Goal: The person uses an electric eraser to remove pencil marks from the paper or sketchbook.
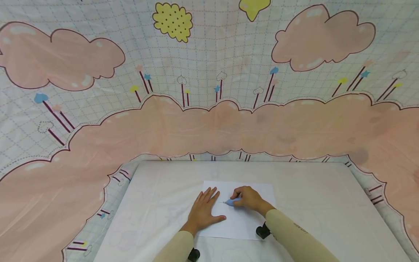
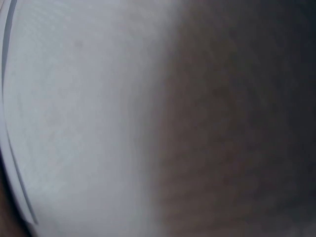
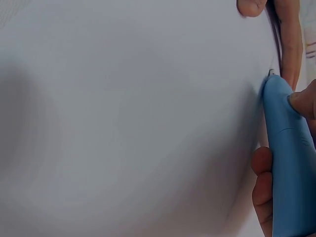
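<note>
Paper: A thin, white, rectangular sheet of paper point(image 1: 235, 227) is laid flat on the white, cloth-covered tabletop point(image 1: 157, 203), about midway between the left and right edges and apart from the far edge.
Left hand: The left hand point(image 1: 202, 211) is rested palm down across the sheet's left edge; its 4 fingers are straightened toward the tabletop's far edge with slight gaps, the thumb held out to the right.
Right hand: Over the sheet's right half, the right hand point(image 1: 250, 199) is curled, its fingers and thumb clamped on a blue, rounded, smooth-bodied handheld tool point(image 3: 289, 153).
Tool: It is held over the sheet, between the 2 hands, its narrow nose aimed toward the tabletop's left edge.
Tip: A small metal tip point(image 3: 271, 72) is shown at the nose, near the left hand; whether the paper is touched cannot be told.
Wrists: 1 black device is worn at the left wrist point(image 1: 194, 255), 1 at the right point(image 1: 263, 231), by beige sleeves point(image 1: 301, 236).
Backdrop: Beyond the far edge, patterned sheeting point(image 1: 209, 127) is printed with pink clouds.
Left wrist view: Mostly blurred.
</note>
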Available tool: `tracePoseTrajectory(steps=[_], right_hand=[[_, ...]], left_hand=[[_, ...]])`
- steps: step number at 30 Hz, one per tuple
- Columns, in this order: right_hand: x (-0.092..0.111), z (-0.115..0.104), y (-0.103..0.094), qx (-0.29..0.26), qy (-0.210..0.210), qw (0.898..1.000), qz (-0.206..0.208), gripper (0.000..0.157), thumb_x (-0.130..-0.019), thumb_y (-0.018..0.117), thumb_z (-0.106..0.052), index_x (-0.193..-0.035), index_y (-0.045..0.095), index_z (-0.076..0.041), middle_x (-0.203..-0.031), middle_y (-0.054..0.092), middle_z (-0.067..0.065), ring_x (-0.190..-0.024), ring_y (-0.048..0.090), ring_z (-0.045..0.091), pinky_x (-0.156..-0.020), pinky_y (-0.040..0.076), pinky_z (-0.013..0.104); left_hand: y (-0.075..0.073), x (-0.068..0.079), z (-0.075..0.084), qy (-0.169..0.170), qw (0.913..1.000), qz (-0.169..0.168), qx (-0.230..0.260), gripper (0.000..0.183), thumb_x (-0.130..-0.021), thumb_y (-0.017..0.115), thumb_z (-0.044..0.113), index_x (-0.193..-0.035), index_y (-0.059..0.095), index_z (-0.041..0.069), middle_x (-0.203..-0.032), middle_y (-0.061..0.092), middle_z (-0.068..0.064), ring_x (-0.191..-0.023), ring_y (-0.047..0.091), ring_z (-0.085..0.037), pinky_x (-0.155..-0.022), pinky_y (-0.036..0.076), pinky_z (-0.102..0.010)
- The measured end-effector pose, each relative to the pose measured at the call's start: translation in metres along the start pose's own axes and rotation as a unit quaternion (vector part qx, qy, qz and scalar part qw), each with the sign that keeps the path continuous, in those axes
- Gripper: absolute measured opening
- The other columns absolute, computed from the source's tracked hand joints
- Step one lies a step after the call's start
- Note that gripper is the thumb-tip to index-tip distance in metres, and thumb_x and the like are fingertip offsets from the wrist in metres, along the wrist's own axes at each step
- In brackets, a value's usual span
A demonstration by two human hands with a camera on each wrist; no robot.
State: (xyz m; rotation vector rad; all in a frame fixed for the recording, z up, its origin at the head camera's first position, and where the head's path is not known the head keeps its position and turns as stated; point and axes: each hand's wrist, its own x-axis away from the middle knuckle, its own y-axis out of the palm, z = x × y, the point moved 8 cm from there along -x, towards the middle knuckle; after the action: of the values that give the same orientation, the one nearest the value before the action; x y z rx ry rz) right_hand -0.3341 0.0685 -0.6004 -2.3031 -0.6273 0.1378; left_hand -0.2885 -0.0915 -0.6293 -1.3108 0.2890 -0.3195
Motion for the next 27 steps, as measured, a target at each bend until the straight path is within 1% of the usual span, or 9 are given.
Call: tracePoseTrajectory(steps=[6,10,17,22,27], right_hand=[[-0.001,-0.007,0.003,-0.002,-0.005,1.0,-0.003,0.01,-0.08,0.079,-0.012,-0.082,0.073,-0.019,-0.09,0.071,-0.007,-0.08,0.057,0.01,-0.072,0.048,0.029],[0.001,-0.007,0.001,-0.003,-0.001,1.0,-0.002,0.009,-0.079,0.079,-0.012,-0.083,0.074,-0.018,-0.09,0.07,-0.007,-0.08,0.056,0.01,-0.071,0.047,0.029],[0.006,0.001,-0.007,-0.01,0.017,1.0,0.003,0.008,-0.079,0.08,-0.014,-0.083,0.074,-0.018,-0.086,0.07,-0.008,-0.077,0.056,0.009,-0.069,0.046,0.027],[0.01,0.008,-0.012,-0.023,0.02,1.0,0.0,0.008,-0.079,0.079,-0.013,-0.085,0.074,-0.015,-0.088,0.071,-0.007,-0.077,0.054,0.01,-0.068,0.046,0.025],[0.012,0.016,-0.013,-0.06,0.018,0.998,-0.013,0.007,-0.082,0.076,-0.012,-0.087,0.072,-0.01,-0.091,0.071,-0.001,-0.07,0.054,0.011,-0.057,0.048,0.022]], left_hand=[[0.0,0.0,-0.001,0.002,1.0,0.004,0.002,0.099,-0.079,0.046,0.084,-0.155,0.033,0.021,-0.163,0.025,0.003,-0.152,0.015,-0.02,-0.123,0.015,-0.046],[0.001,-0.001,-0.001,0.002,1.0,0.003,-0.004,0.099,-0.079,0.044,0.085,-0.155,0.032,0.022,-0.163,0.024,0.004,-0.152,0.014,-0.019,-0.124,0.014,-0.045],[0.0,-0.001,0.0,0.002,1.0,0.005,-0.004,0.099,-0.079,0.046,0.084,-0.155,0.033,0.021,-0.163,0.026,0.003,-0.152,0.016,-0.02,-0.123,0.016,-0.045],[-0.002,0.0,0.002,0.001,1.0,0.002,0.001,0.099,-0.079,0.048,0.083,-0.155,0.034,0.02,-0.163,0.026,0.002,-0.152,0.017,-0.021,-0.123,0.016,-0.046],[-0.004,0.0,0.002,-0.002,0.9999,0.001,0.01,0.099,-0.079,0.05,0.082,-0.155,0.034,0.02,-0.163,0.026,0.002,-0.152,0.017,-0.022,-0.123,0.016,-0.047]])
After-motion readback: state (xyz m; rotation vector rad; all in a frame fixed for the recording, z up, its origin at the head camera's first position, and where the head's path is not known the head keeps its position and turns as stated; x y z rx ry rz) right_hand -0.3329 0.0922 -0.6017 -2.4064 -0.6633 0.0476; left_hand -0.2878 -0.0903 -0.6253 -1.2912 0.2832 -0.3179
